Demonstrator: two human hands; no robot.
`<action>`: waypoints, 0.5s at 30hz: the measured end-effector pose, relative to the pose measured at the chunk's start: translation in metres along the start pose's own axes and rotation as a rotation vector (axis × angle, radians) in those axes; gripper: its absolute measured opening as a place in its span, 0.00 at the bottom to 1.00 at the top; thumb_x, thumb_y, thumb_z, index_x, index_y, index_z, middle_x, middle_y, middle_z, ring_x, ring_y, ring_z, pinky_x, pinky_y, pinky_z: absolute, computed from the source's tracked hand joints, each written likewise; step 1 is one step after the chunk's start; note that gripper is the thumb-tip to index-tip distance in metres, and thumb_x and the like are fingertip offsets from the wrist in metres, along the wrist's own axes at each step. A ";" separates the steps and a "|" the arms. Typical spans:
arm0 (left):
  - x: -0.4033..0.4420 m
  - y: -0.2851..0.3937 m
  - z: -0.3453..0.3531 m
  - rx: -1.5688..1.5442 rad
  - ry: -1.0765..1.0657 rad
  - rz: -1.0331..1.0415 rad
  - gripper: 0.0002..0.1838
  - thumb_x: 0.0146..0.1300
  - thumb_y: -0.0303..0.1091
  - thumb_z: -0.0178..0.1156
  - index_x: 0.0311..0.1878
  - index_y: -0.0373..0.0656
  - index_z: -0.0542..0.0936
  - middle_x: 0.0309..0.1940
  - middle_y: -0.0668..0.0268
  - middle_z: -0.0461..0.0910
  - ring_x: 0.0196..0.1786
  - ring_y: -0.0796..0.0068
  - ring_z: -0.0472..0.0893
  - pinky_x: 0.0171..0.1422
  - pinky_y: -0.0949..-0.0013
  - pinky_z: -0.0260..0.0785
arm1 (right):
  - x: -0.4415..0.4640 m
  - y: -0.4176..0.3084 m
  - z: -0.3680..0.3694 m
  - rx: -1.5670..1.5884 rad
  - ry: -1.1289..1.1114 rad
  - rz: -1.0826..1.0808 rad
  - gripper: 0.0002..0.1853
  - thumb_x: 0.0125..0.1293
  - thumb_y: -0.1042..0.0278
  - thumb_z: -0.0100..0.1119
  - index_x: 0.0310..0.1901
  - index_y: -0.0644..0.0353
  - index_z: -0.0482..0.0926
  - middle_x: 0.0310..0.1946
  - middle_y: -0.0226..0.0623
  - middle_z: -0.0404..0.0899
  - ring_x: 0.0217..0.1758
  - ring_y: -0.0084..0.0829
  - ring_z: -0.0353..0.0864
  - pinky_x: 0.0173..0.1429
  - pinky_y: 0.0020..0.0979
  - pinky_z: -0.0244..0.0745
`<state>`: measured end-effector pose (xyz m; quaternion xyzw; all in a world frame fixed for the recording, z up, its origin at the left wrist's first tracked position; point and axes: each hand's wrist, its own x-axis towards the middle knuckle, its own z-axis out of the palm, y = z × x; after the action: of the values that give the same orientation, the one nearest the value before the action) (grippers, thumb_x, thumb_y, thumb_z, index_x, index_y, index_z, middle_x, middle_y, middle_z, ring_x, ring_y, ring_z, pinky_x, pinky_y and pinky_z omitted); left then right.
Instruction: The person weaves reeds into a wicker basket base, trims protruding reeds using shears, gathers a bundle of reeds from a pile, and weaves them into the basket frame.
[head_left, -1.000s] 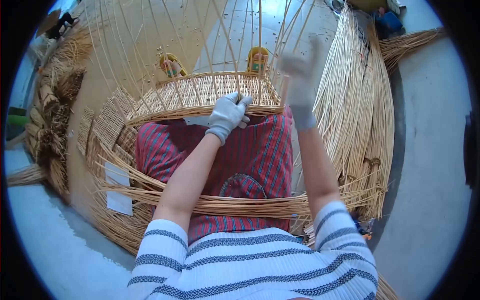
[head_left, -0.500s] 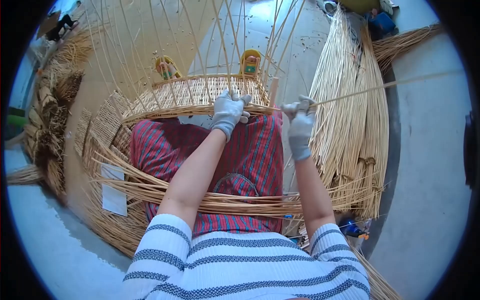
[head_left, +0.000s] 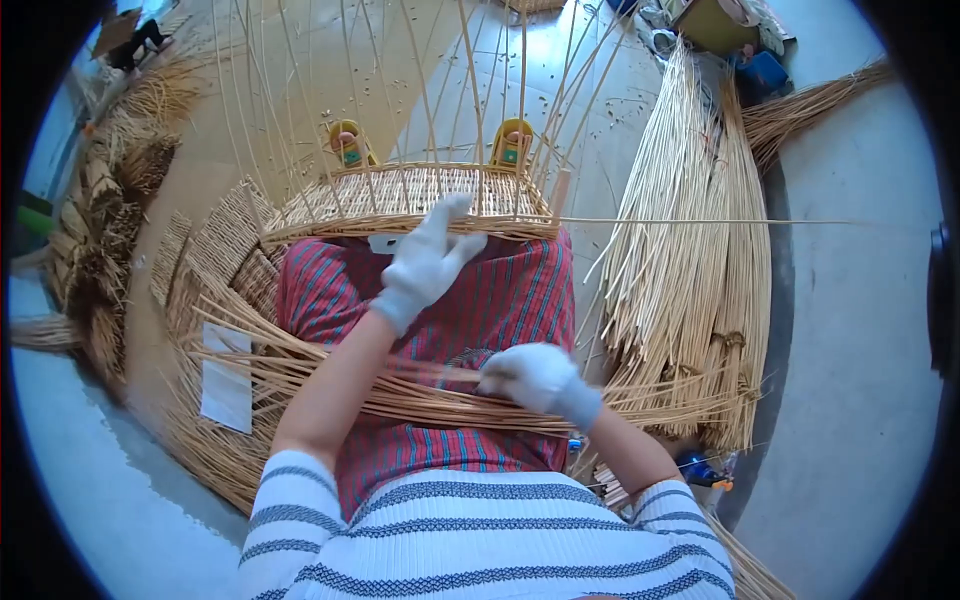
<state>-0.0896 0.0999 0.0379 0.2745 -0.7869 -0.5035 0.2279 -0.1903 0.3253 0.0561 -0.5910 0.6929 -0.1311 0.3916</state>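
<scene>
Across my knees lies a partly woven wicker basket point(head_left: 400, 195), with tall upright rods fanning away from its far part. My left hand point(head_left: 425, 262), in a pale work glove, is at the near edge of the weave, fingers spread and holding nothing. Lower down, my gloved right hand point(head_left: 535, 378) is closed at the bundle of wicker rods point(head_left: 440, 400) across my lap. A blurred wicker rod point(head_left: 435, 372) runs left from its fingertips. One long loose weaver point(head_left: 700, 220) sticks out rightward from the basket's right corner.
A big sheaf of pale rods point(head_left: 690, 250) lies on the floor at right. Woven panels point(head_left: 215, 240) and darker bundles point(head_left: 95, 240) are at left. A blue bottle point(head_left: 700, 466) stands by my right elbow. My feet in yellow slippers point(head_left: 512, 145) show beyond the basket.
My right hand has let go of the long weaver and come down to the bundle on my lap. My left hand has opened and shifted left and slightly down from the basket's edge.
</scene>
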 end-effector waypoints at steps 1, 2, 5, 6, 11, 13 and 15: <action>-0.021 0.010 -0.026 0.045 -0.133 0.028 0.24 0.70 0.45 0.64 0.64 0.45 0.76 0.54 0.56 0.85 0.49 0.59 0.87 0.60 0.59 0.75 | -0.006 0.006 -0.014 0.007 0.221 -0.017 0.10 0.63 0.54 0.67 0.40 0.48 0.88 0.35 0.40 0.86 0.41 0.45 0.87 0.48 0.43 0.81; -0.037 0.023 -0.054 0.444 -0.172 0.206 0.16 0.68 0.47 0.65 0.53 0.50 0.84 0.49 0.62 0.87 0.52 0.61 0.85 0.67 0.54 0.71 | -0.005 0.027 -0.022 0.003 0.493 -0.022 0.05 0.63 0.60 0.68 0.37 0.49 0.87 0.33 0.40 0.85 0.38 0.43 0.87 0.44 0.42 0.81; -0.074 -0.007 -0.104 0.705 -0.069 0.189 0.08 0.67 0.42 0.65 0.45 0.57 0.87 0.35 0.70 0.86 0.47 0.66 0.84 0.79 0.38 0.49 | -0.020 0.053 -0.073 -0.086 0.731 0.061 0.05 0.61 0.67 0.71 0.37 0.56 0.87 0.29 0.42 0.84 0.34 0.41 0.86 0.40 0.39 0.80; -0.082 -0.018 -0.119 0.700 -0.031 0.183 0.07 0.66 0.38 0.65 0.46 0.55 0.87 0.35 0.70 0.86 0.47 0.67 0.84 0.78 0.43 0.55 | -0.024 0.054 -0.080 -0.042 0.698 0.059 0.05 0.61 0.68 0.70 0.38 0.57 0.87 0.29 0.41 0.84 0.34 0.41 0.85 0.40 0.38 0.80; -0.089 -0.025 -0.137 0.273 -0.035 0.101 0.11 0.64 0.31 0.65 0.47 0.38 0.85 0.37 0.56 0.84 0.45 0.59 0.85 0.55 0.61 0.76 | -0.019 0.043 -0.064 -0.029 0.730 0.026 0.06 0.60 0.71 0.71 0.39 0.57 0.87 0.32 0.39 0.85 0.36 0.40 0.85 0.43 0.36 0.79; -0.087 -0.022 -0.132 0.445 -0.013 0.185 0.09 0.64 0.31 0.66 0.46 0.42 0.86 0.34 0.59 0.84 0.40 0.59 0.84 0.49 0.60 0.74 | -0.019 0.038 -0.064 -0.272 1.085 -0.014 0.07 0.60 0.72 0.70 0.40 0.54 0.87 0.34 0.36 0.86 0.42 0.40 0.85 0.49 0.37 0.79; -0.081 -0.018 -0.129 0.571 0.089 0.264 0.07 0.63 0.31 0.67 0.44 0.46 0.86 0.31 0.63 0.84 0.36 0.59 0.82 0.44 0.60 0.72 | -0.017 0.032 -0.062 -0.418 1.339 0.048 0.10 0.62 0.74 0.69 0.46 0.54 0.85 0.43 0.38 0.83 0.51 0.39 0.82 0.57 0.38 0.76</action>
<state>0.0561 0.0609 0.0654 0.2447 -0.9145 -0.2157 0.2393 -0.2565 0.3318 0.0836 -0.4306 0.8085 -0.3225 -0.2385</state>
